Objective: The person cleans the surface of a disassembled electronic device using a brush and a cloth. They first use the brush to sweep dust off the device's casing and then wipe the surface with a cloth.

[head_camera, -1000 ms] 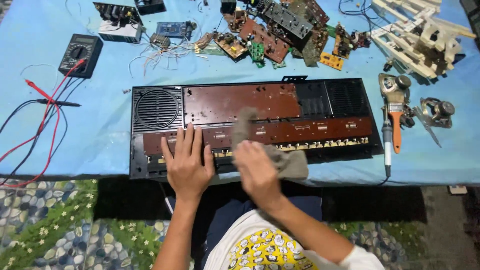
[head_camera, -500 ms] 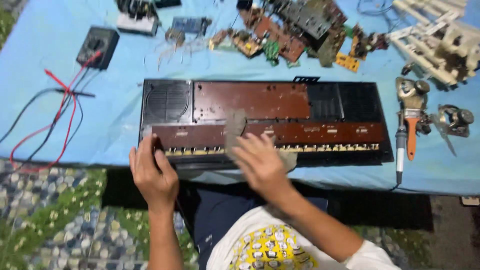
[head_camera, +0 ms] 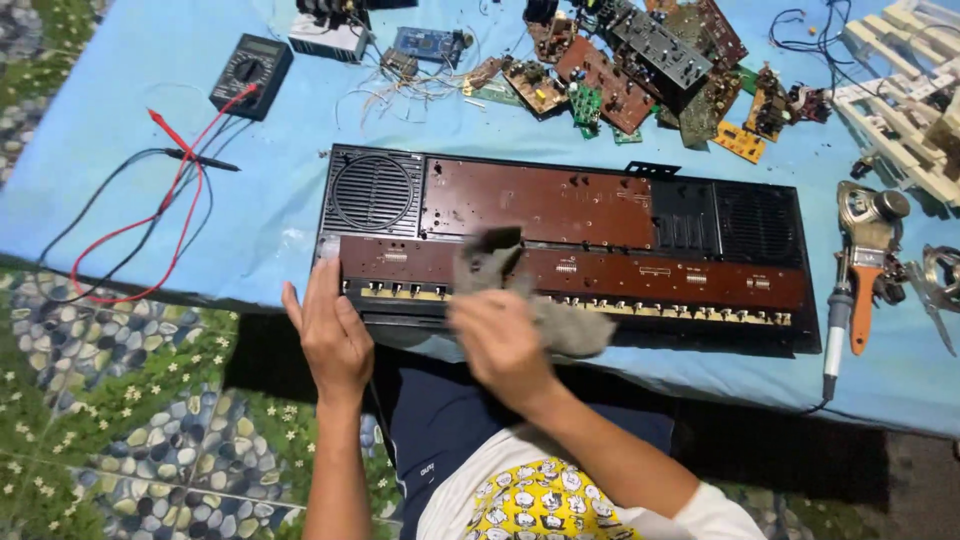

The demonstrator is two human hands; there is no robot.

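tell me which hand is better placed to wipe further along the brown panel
Right, probably: the right hand already holds the grey cloth on the brown panel, while the left hand braces its corner.

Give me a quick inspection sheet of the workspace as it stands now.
Surface: blue cloth-covered table, crowded along the far edge.
Job's things: long black and brown opened electronics chassis lying flat near the front edge; grey cloth on its front strip.
Clutter: heap of circuit boards, black multimeter, orange-handled soldering tool, white slatted plastic frame.
Hands: left hand rests on the chassis's front left corner; right hand presses the grey cloth, blurred.
Cables: red and black probe leads looped across the left side; thin loose wires by the boards.
Surroundings: pebble-and-flower patterned floor below the table.
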